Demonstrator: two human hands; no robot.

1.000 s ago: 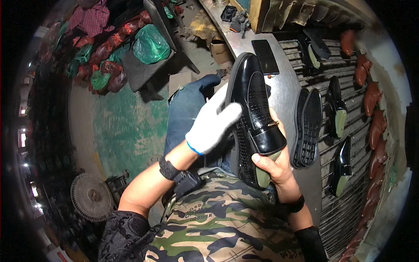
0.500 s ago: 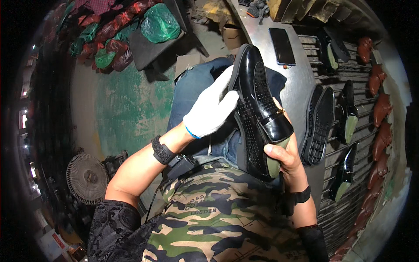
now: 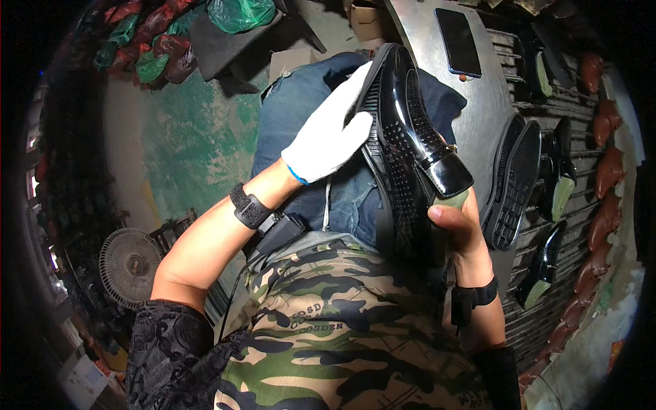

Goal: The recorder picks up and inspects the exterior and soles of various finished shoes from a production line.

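A glossy black loafer with perforated sides, a strap and a small metal trim is held over my lap, toe pointing away. My left hand, in a white glove with a blue cuff edge, grips the sole along the front left side, thumb on the edge. Bare, my right hand is wrapped round the heel end with its thumb on the greenish inside of the shoe. Its other fingers are mostly hidden behind the shoe. The sole looks parted from the upper along the left side.
At the right, a metal table bears a dark phone and a pair of black soles. Beyond it, a slatted rack holds several black shoes and a row of brown pieces. A fan stands at the left.
The shoe has tilted, its sole edge showing more on the left, and both hands have moved slightly with it. The whole view has shifted, and the grip stays.
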